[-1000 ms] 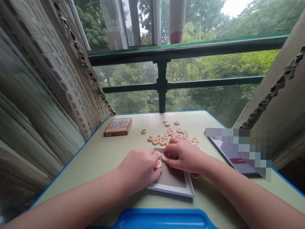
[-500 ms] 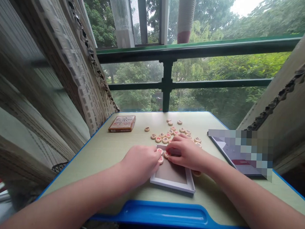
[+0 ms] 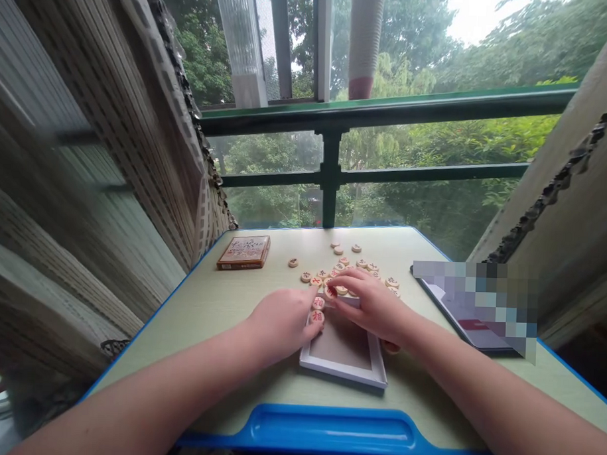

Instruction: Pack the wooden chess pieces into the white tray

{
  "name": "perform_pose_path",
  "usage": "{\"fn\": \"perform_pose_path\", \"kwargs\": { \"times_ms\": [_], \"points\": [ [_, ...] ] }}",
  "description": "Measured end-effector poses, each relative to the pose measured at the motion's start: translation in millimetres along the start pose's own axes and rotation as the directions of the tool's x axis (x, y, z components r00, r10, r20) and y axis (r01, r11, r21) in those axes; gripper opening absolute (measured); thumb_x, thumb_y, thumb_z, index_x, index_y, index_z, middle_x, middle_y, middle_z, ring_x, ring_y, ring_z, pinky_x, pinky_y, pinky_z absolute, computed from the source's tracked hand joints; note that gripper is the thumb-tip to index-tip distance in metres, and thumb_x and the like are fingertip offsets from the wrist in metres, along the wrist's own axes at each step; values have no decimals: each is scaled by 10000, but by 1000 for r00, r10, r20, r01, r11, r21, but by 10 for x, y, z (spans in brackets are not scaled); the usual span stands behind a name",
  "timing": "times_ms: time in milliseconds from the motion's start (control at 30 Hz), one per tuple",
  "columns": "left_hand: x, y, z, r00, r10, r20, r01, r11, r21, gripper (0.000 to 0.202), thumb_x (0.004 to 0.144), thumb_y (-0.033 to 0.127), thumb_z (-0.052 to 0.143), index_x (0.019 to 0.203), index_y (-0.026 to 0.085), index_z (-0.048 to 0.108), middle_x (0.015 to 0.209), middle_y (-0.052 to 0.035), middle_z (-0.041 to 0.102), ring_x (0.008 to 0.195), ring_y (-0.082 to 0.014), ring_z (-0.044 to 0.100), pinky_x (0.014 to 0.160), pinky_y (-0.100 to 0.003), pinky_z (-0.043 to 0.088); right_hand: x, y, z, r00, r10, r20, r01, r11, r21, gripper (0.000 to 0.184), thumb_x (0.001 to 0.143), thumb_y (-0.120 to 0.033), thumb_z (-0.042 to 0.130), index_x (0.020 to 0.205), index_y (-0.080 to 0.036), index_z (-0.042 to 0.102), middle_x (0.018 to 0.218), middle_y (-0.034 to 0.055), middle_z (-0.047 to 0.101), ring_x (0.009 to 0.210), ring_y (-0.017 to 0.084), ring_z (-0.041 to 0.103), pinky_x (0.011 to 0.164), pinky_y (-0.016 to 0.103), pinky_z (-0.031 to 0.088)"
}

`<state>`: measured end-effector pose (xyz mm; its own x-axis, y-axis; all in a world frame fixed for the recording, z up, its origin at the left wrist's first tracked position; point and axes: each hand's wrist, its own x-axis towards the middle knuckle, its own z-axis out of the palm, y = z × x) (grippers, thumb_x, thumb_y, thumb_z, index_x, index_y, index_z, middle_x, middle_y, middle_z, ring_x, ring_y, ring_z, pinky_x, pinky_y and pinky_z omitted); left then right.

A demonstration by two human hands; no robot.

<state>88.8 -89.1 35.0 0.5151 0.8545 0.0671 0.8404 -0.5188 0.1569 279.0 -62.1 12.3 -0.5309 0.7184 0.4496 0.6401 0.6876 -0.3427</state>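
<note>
A shallow white-rimmed box tray lies on the table. At its left side are two round Chinese chess pieces with red characters, one beyond the other. My left hand rests at the tray's left edge, index finger and thumb apart around these two pieces; its other fingers are hidden. My right hand is over the tray's far part. Its fingertips pinch a red-marked Chinese chess piece, tilted near the far rim. Beyond it lie several loose pieces, partly covered by the hand.
A Chinese chess box lies at the back left. A dark-edged tablet-like object, partly blurred out, lies at the right. Another piece shows under my right wrist. The table's blue front edge has a groove. Curtains hang both sides.
My right hand has moved the pinched piece slightly away from me, toward the tray's far rim. My left fingers have spread, uncovering more of the two pieces. The view has tilted slightly.
</note>
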Motion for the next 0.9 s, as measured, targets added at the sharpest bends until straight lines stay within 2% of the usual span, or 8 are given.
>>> {"fn": "perform_pose_path", "kwargs": {
  "times_ms": [200,400,667,900],
  "points": [
    [-9,-1,-1,998,46,37,-45,999,-16,266,827,363,423,926,175,584,834,-65,638,755,-190,583,671,-282,417,6,-31,19,1000,12,3,-12,1000,-6,165,782,-249,581,940,-207,605,904,51,655,884,183,552,799,326,419],
    [-36,13,-1,998,51,26,-50,999,-9,284,829,371,419,975,182,573,827,-61,641,741,-194,584,649,-284,412,-3,-75,8,998,0,64,1,1000,-8,94,799,-282,568,796,-210,630,775,37,645,821,178,543,739,299,425],
    [-41,29,-20,998,55,37,-56,998,14,333,846,364,391,1059,179,568,827,-65,647,743,-196,592,651,-280,417,28,-43,56,990,-108,93,106,994,32,98,809,-261,564,835,-206,641,882,61,644,873,178,555,804,324,432],
    [-44,7,-11,998,58,19,-58,998,2,298,835,389,407,974,198,589,798,-46,649,698,-187,580,623,-275,402,24,-50,13,992,-74,105,75,997,-1,101,798,-271,581,847,-215,649,882,52,632,867,180,552,797,327,430]
  ]
}}
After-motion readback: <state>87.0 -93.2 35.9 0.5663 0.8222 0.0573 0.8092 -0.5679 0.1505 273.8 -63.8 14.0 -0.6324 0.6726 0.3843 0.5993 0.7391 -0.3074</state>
